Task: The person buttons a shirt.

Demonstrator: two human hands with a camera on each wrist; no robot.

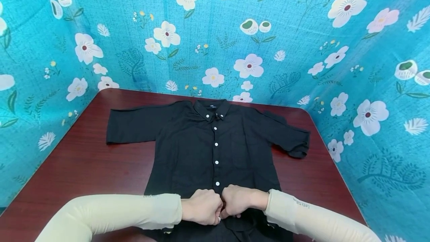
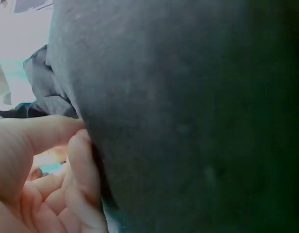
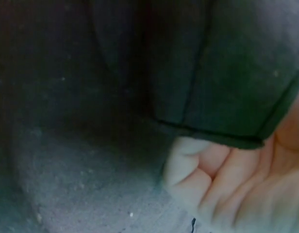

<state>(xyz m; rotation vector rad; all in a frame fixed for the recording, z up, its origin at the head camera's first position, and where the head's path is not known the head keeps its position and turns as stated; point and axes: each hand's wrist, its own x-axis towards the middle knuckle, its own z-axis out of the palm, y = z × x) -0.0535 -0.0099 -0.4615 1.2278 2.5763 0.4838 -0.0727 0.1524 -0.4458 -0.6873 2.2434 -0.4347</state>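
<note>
A black button-up shirt (image 1: 191,156) lies front up, its collar at the far side and its sleeves spread out. White buttons run down its front placket. Over the lower placket my left hand (image 1: 203,207) and right hand (image 1: 238,200) meet, knuckles almost touching. In the left wrist view, the thumb and forefinger of my left hand (image 2: 47,170) pinch the edge of the black cloth (image 2: 164,97). My right hand (image 3: 232,179) curls its fingers at a stitched flap of the shirt (image 3: 227,97); the thumb is hidden. A small white spot, perhaps a button, shows between the hands.
The shirt lies on a dark red-brown table (image 1: 131,171) with rounded far corners. A blue flowered cloth (image 1: 208,47) hangs behind the table and along both sides. One sleeve's cuff (image 1: 297,152) is bunched at the right.
</note>
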